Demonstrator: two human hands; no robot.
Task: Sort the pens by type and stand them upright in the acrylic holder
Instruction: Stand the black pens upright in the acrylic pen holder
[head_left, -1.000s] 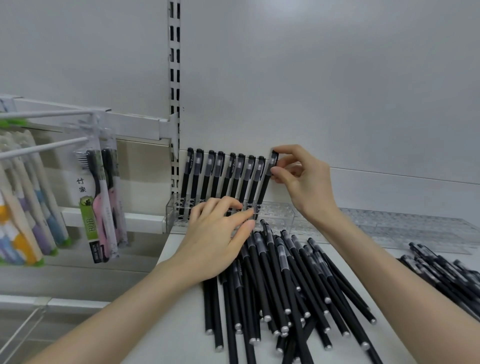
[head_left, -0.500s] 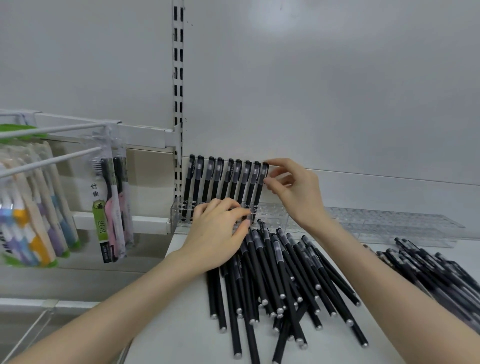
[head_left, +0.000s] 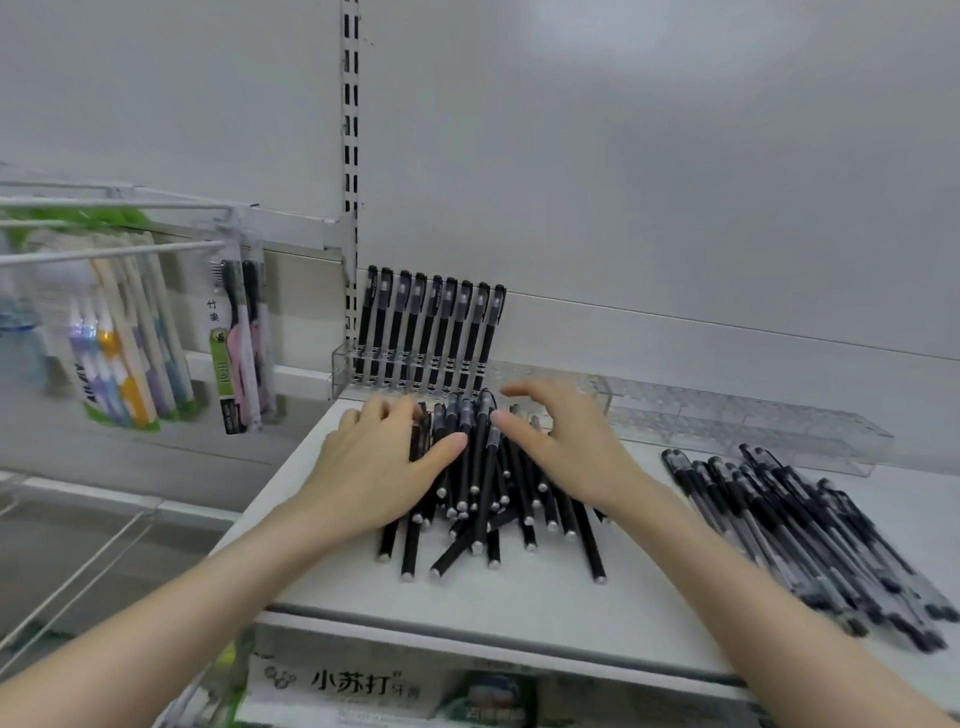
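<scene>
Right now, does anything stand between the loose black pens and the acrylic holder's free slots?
Nothing visible does. Free slots of the acrylic holder, right of the standing pens, lie open behind the loose pen pile.

Soft overhead light — blurred, warped edges.

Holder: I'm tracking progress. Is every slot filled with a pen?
No, standing pens fill only the left end of the holder.

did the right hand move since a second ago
Yes: the right hand came down from the top of the rightmost standing pen onto the loose pile before the acrylic holder.
</scene>
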